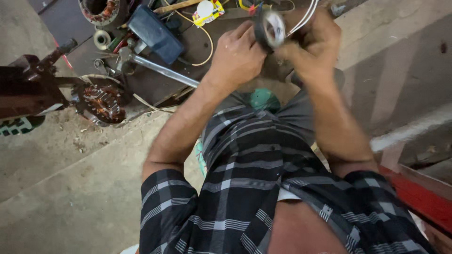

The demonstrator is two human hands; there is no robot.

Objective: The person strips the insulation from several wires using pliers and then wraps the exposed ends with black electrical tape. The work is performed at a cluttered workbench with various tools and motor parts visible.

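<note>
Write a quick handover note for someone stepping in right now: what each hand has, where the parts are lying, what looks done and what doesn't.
Left hand: grips the left side of a black tape roll, raised in front of the chest.
Right hand: holds the roll's other side together with a bundle of white wires running up out of view.
On the dark work board: a copper-wound stator at the near left edge, a second winding at the top, a hammer, a blue box.
Done: cannot tell whether any tape is on the wires.
Left: both windings lie untouched.
</note>
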